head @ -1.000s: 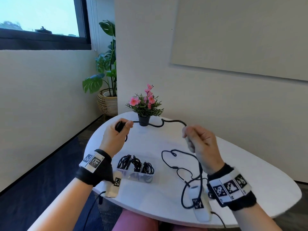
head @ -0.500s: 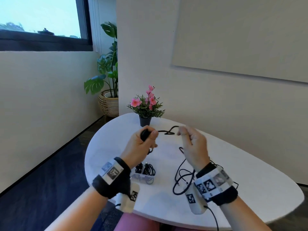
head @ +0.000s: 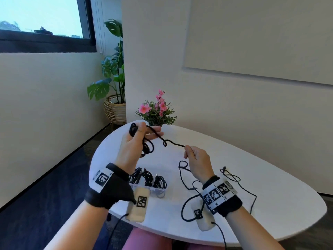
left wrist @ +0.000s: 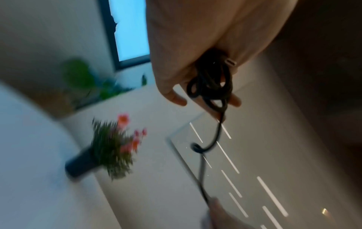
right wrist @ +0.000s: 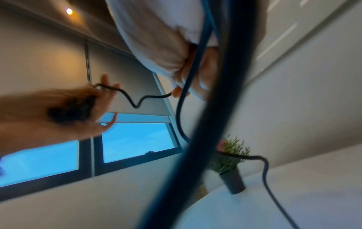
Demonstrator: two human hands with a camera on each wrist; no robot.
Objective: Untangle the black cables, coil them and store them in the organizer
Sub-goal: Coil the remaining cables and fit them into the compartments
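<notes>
Far left, a big leafy plant in a wicker pot on the floor under the window. On the white table, at its far edge, 1 small flower pot w/ pink blooms, just behind the left hand.

Left hand is raised above the table, thumb & fingers closed round a bunch of coiled loops of the black cable (metal plug tip pokes out of the bunch in the left wrist view). From there the cable runs w/ a small kink to the right hand, which pinches it between thumb and curled fingers; the rest drops from that hand to the table in loose loops, partly hidden by the right wrist.

Near edge, below the left wrist: clear organizer w/ 3 coiled black bundles in a row, its left end covered by the wrist strap. Right of the right wrist, more loose cable w/ a plug end on the table (same cable or a 2nd one, can't tell)
</notes>
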